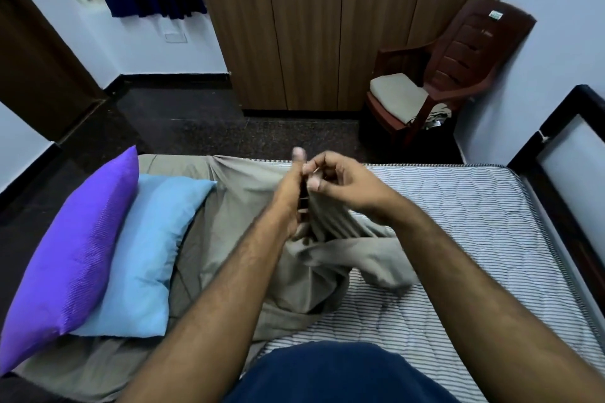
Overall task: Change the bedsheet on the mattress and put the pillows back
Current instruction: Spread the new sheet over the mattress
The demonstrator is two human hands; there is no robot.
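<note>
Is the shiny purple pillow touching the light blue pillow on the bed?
Touching. The head view shows the shiny purple pillow leaning on the light blue pillow, overlapping its left edge with no gap between them.

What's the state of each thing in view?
sheet: bunched, half pulled off, held up at mid-bed
mattress: right part bare
blue pillow: lying on the sheet, left side
purple pillow: leaning on the blue pillow
left hand: gripping the sheet
right hand: pinching the sheet
wardrobe: doors closed
chair: unoccupied, cushion on seat
</note>
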